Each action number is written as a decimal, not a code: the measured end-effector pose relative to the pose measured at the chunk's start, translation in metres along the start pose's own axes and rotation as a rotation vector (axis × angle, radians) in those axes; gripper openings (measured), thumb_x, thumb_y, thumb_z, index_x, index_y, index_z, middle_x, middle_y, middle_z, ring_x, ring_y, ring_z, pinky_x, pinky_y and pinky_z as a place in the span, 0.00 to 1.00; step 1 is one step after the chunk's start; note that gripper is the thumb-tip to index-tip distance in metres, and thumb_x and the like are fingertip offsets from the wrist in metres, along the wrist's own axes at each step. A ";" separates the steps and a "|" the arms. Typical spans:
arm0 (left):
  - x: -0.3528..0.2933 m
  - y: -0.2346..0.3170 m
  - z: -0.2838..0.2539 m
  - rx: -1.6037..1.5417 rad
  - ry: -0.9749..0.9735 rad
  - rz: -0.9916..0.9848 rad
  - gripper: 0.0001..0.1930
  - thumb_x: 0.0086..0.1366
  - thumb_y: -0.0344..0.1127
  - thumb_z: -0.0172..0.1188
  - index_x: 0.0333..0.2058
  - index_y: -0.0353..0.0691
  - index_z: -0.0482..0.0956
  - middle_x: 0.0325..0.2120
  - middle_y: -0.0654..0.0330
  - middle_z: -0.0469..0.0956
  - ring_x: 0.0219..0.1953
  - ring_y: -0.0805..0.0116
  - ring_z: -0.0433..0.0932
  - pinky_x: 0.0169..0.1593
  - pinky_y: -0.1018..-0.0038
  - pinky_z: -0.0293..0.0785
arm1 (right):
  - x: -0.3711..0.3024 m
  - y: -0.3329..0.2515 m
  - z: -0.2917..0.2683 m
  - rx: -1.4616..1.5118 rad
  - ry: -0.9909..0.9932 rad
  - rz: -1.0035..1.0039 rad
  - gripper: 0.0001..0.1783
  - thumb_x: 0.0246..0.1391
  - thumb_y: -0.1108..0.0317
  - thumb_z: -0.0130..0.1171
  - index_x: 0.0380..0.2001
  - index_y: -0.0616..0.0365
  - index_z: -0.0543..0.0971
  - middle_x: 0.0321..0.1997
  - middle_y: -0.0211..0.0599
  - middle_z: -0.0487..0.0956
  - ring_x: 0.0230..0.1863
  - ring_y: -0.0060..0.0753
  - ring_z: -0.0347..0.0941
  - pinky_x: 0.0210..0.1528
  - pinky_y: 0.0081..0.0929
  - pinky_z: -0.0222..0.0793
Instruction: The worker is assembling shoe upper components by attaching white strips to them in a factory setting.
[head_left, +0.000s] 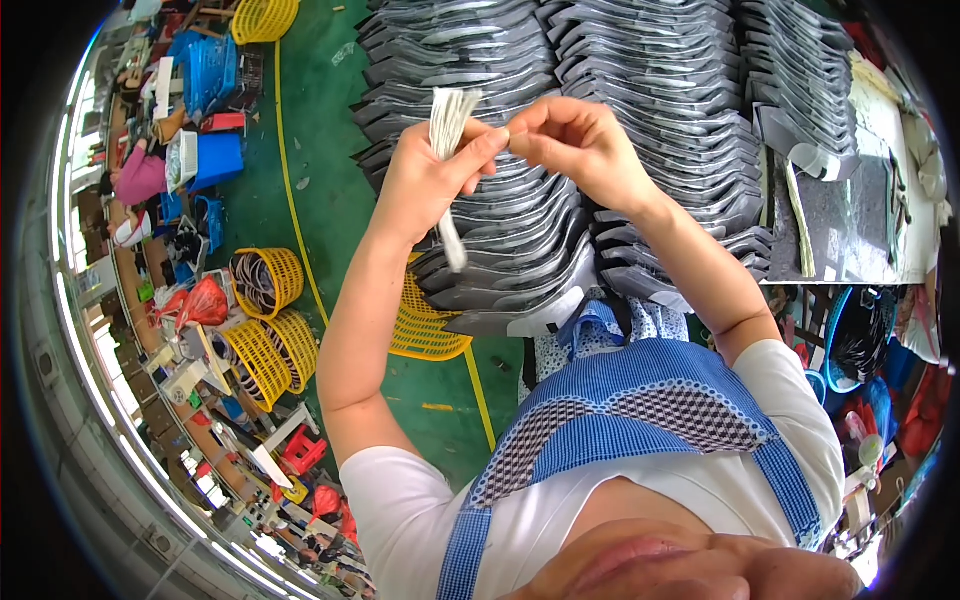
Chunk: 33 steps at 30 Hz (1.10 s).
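My left hand is closed around a bundle of thin white strips, whose ends stick out above and below the palm. Its thumb and forefinger meet the fingertips of my right hand, which is closed in a pinch; whatever lies between them is too small to make out. Both hands are raised over long overlapping rows of curved dark grey sheet pieces. A second row of such pieces runs alongside, right under my right hand.
At the right, a worktable bears more grey pieces and a pale strip bundle. A yellow basket stands beneath my left forearm. Filled yellow baskets, blue bins and a person in pink are beyond the yellow floor line.
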<state>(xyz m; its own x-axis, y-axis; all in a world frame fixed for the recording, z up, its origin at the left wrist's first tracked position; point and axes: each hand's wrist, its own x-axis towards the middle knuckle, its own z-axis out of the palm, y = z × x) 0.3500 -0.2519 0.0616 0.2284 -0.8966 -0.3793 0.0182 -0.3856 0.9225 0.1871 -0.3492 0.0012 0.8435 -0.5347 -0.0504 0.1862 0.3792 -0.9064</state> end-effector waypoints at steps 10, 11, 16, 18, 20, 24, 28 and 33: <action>0.052 0.012 -0.072 0.499 0.166 0.128 0.09 0.57 0.38 0.67 0.28 0.38 0.82 0.17 0.70 0.75 0.19 0.84 0.66 0.23 0.84 0.60 | 0.040 0.012 -0.067 -0.291 0.203 -0.071 0.09 0.55 0.65 0.61 0.31 0.61 0.82 0.24 0.28 0.79 0.24 0.16 0.71 0.27 0.16 0.68; 0.065 0.010 -0.090 0.574 0.233 0.178 0.09 0.56 0.38 0.67 0.27 0.37 0.82 0.17 0.70 0.75 0.19 0.83 0.67 0.24 0.83 0.60 | 0.055 0.024 -0.081 -0.434 0.251 -0.112 0.10 0.55 0.65 0.61 0.32 0.63 0.82 0.24 0.29 0.80 0.24 0.17 0.72 0.28 0.17 0.68; 0.110 -0.042 -0.137 0.924 0.274 0.079 0.14 0.53 0.45 0.68 0.28 0.38 0.82 0.15 0.63 0.75 0.19 0.74 0.70 0.25 0.75 0.64 | 0.097 0.068 -0.091 -0.895 0.329 -0.132 0.13 0.51 0.62 0.64 0.33 0.61 0.82 0.23 0.37 0.80 0.24 0.25 0.74 0.30 0.24 0.70; 0.121 -0.048 -0.134 0.989 0.284 0.048 0.14 0.52 0.45 0.68 0.27 0.40 0.82 0.15 0.61 0.75 0.18 0.72 0.72 0.25 0.74 0.65 | 0.103 0.073 -0.094 -1.017 0.338 -0.094 0.13 0.49 0.60 0.64 0.32 0.59 0.82 0.23 0.40 0.80 0.25 0.33 0.77 0.31 0.27 0.71; 0.129 -0.052 -0.133 1.005 0.326 0.105 0.13 0.52 0.47 0.67 0.27 0.43 0.82 0.16 0.59 0.77 0.19 0.65 0.74 0.26 0.70 0.67 | 0.107 0.075 -0.095 -1.034 0.351 -0.084 0.13 0.49 0.59 0.64 0.29 0.59 0.82 0.23 0.40 0.80 0.26 0.37 0.77 0.32 0.30 0.71; 0.144 -0.056 -0.132 1.065 0.320 0.157 0.15 0.53 0.47 0.67 0.27 0.40 0.81 0.14 0.61 0.74 0.17 0.69 0.70 0.25 0.72 0.64 | 0.114 0.076 -0.095 -1.086 0.352 -0.072 0.13 0.49 0.58 0.63 0.26 0.58 0.80 0.22 0.40 0.80 0.26 0.43 0.77 0.32 0.34 0.72; 0.152 -0.059 -0.137 1.201 0.385 0.108 0.12 0.53 0.46 0.66 0.28 0.45 0.82 0.21 0.60 0.80 0.26 0.60 0.80 0.30 0.65 0.73 | 0.117 0.076 -0.098 -1.180 0.366 -0.109 0.13 0.48 0.59 0.62 0.25 0.58 0.79 0.25 0.41 0.80 0.28 0.45 0.77 0.33 0.36 0.73; 0.133 -0.024 -0.133 0.941 0.510 0.268 0.10 0.59 0.43 0.61 0.34 0.44 0.79 0.24 0.64 0.79 0.24 0.71 0.77 0.30 0.73 0.71 | 0.111 0.053 -0.090 -1.000 0.434 -0.125 0.13 0.48 0.59 0.61 0.26 0.58 0.79 0.26 0.41 0.80 0.27 0.41 0.77 0.31 0.34 0.72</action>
<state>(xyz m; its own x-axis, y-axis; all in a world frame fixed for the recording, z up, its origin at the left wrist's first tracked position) 0.5093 -0.3327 -0.0018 0.4931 -0.8643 0.0992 -0.7909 -0.3979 0.4650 0.2456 -0.4563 -0.0899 0.5615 -0.8214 0.1002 -0.3996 -0.3751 -0.8364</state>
